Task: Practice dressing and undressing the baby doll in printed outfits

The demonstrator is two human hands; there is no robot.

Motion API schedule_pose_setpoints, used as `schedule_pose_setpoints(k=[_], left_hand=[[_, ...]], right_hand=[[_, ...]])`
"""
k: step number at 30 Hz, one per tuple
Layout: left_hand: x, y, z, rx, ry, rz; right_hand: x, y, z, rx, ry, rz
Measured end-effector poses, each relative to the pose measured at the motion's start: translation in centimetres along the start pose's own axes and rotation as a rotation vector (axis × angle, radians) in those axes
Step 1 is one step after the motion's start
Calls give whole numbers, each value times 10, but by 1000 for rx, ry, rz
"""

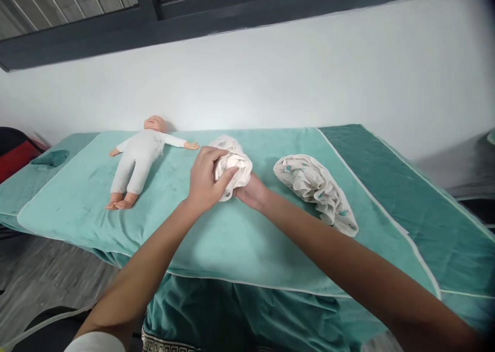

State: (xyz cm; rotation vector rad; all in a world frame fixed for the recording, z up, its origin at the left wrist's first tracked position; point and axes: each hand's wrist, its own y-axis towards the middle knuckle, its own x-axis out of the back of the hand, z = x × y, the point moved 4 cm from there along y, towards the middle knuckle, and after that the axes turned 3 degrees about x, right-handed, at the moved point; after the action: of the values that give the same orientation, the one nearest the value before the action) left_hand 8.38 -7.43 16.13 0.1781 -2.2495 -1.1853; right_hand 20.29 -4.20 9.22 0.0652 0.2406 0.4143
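Note:
Above the middle of the green bed, a bunched white printed cloth garment (235,169) is gathered between my two hands. My left hand (209,177) grips it from the left, thumb in front and fingers over the top. On its lower right side my right hand (252,189) holds it, the fingers partly hidden behind the fabric. A second crumpled white cloth garment (315,189) with a small green print lies to the right, apart from my hands. A baby doll (139,158) in a white bodysuit rests on its back at the left.
A light green blanket (93,187) with pale edging covers the bed over a darker green sheet (429,213). Behind stands a white wall (270,79) below a dark window frame (193,19). A black and red object (15,158) is at the far left.

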Motion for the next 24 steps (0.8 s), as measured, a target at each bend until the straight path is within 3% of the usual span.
schedule_pose_setpoints(k=[2, 5, 9, 12, 15, 18, 22, 24], left_hand=[[3, -10, 5, 116, -95, 70], [11, -27, 19, 244, -61, 100], [18, -59, 34, 474, -121, 136], [32, -94, 36, 671, -174, 70], [55, -137, 36, 826, -136, -48], [95, -185, 41, 947, -27, -231], [182, -255, 47, 1076, 256, -517], [232, -293, 42, 1130, 459, -591]], right_hand=[[-2, 2, 8, -21, 146, 22], [-7, 1, 15, -84, 254, 40], [-28, -10, 3, -154, 319, 93], [-42, -20, -19, -222, 338, 170], [-39, -27, -41, -247, 248, 259], [-23, -31, -62, -265, 150, 323], [11, -31, -81, -256, 232, 48], [18, -34, -86, -247, 263, -40]])
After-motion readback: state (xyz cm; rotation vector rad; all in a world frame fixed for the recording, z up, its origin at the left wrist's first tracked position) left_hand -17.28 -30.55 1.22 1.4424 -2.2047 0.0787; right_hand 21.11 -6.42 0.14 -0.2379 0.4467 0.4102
